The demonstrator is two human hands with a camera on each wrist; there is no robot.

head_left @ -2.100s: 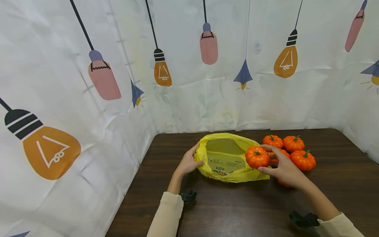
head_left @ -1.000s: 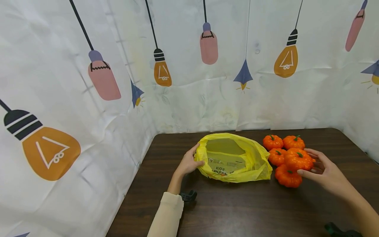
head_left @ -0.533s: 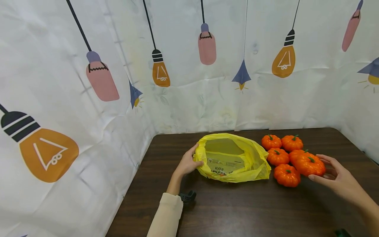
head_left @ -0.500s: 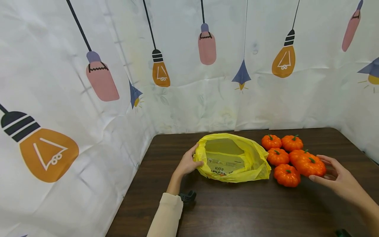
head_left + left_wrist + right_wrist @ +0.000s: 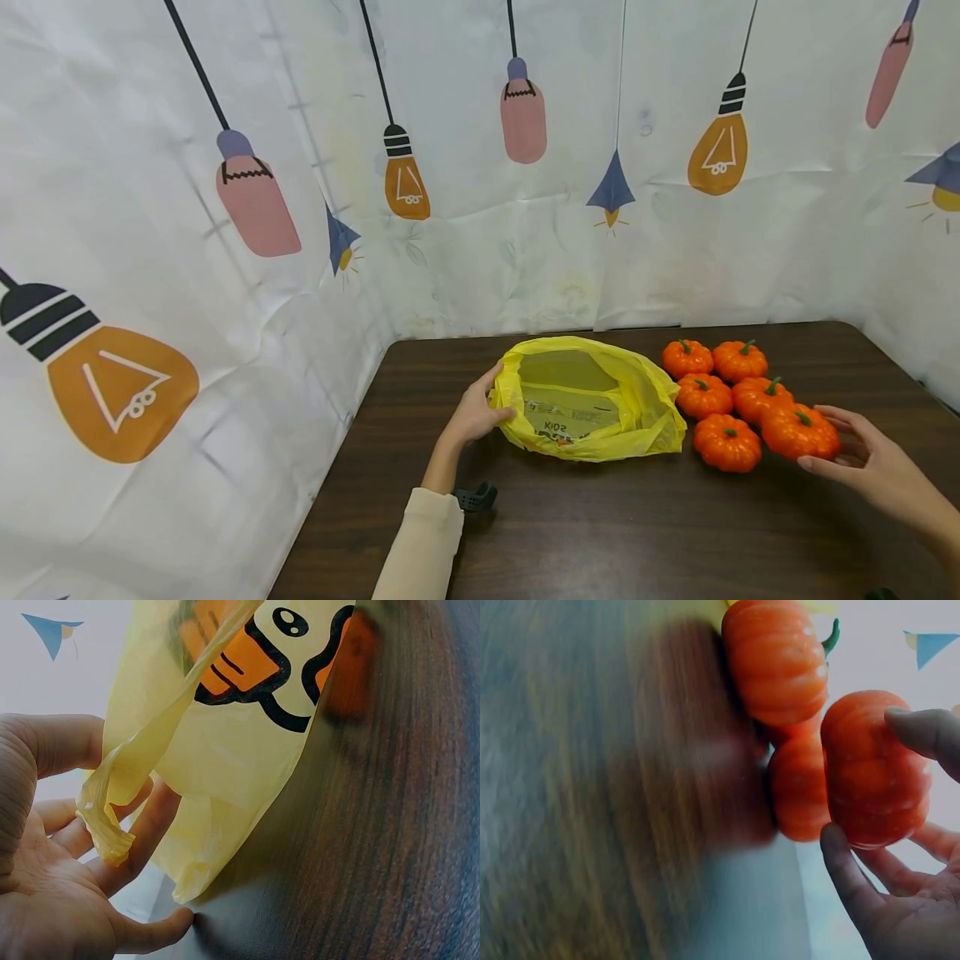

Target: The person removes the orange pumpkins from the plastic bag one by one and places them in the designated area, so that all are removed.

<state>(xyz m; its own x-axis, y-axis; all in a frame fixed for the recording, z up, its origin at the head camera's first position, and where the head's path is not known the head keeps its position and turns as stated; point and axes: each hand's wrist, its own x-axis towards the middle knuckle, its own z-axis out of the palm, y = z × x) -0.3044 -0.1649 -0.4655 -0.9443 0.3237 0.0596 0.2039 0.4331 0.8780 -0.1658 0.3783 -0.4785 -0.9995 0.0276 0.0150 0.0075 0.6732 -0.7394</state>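
Note:
My left hand (image 5: 472, 414) holds the left rim of a yellow plastic bag (image 5: 660, 417), whose mouth faces me. In the left wrist view the bag's gathered edge (image 5: 112, 825) passes between thumb and fingers, and a duck print shows on its side. At the right, my right hand (image 5: 873, 462) grips a small orange toy pumpkin (image 5: 798, 433) with thumb and fingertips. The right wrist view shows this held pumpkin (image 5: 874, 776) raised off the table, in front of the others. Several more pumpkins (image 5: 726, 444) stand between it and the bag.
Two of the pumpkins (image 5: 738, 360) stand at the back of the group, near the table's far edge. The dark wooden table (image 5: 600, 533) stretches toward me. A white curtain (image 5: 487, 275) printed with lamps hangs behind and along the left.
My right hand has carried the pumpkin from the bag's right rim rightward, past the group, and lower at its right front. The left hand and the bag have stayed in place.

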